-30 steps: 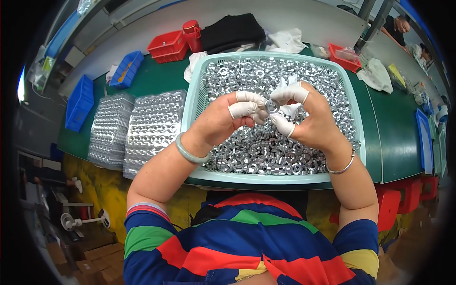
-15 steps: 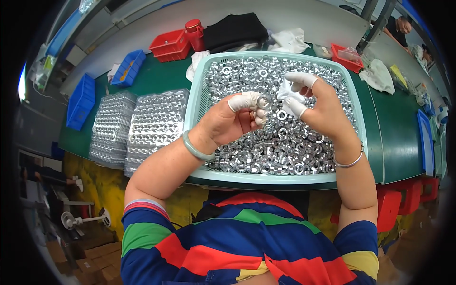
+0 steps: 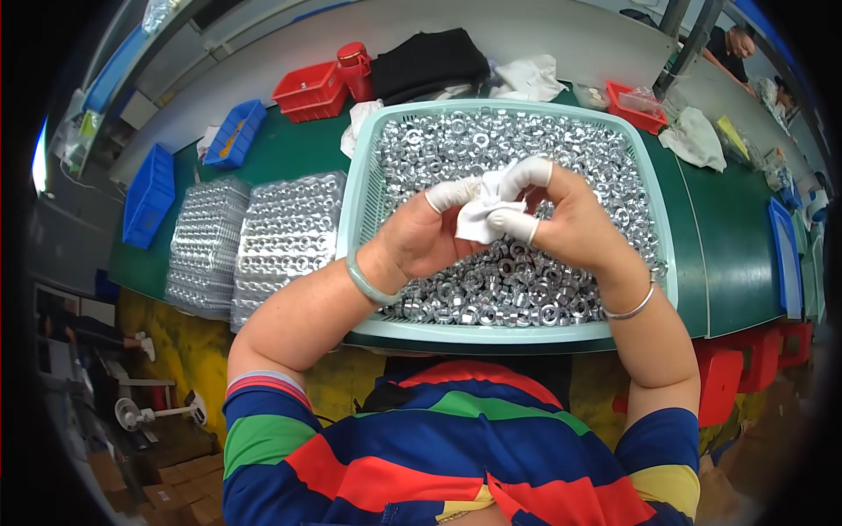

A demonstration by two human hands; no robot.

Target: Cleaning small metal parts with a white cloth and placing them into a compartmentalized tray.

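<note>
A large pale green plastic basket (image 3: 358, 237) stands before me, filled with shiny metal rings (image 3: 438, 158). Over it, my left hand (image 3: 419, 226), in white finger cots, is closed in a pinch. The metal ring that it held a moment ago is now covered by a white cloth (image 3: 478, 221). My right hand (image 3: 561, 215), also wearing white finger cots, grips this cloth between thumb and fingers and presses it against the left fingertips. Left of the basket are two stacks of clear plastic trays, the nearer stack (image 3: 289, 241) and the outer stack (image 3: 203, 245), with rings in their pockets.
On the green table (image 3: 294, 145) are two blue bins (image 3: 149, 197), a red bin (image 3: 309, 92), a red flask (image 3: 354, 70) and folded black fabric (image 3: 430, 60). Farther right sit another red bin (image 3: 636, 107) and a white cloth bundle (image 3: 693, 140). Another person works at the far right.
My right hand has moved left and brought the white cloth onto the ring at my left fingertips. The ring, visible before, is now hidden.
</note>
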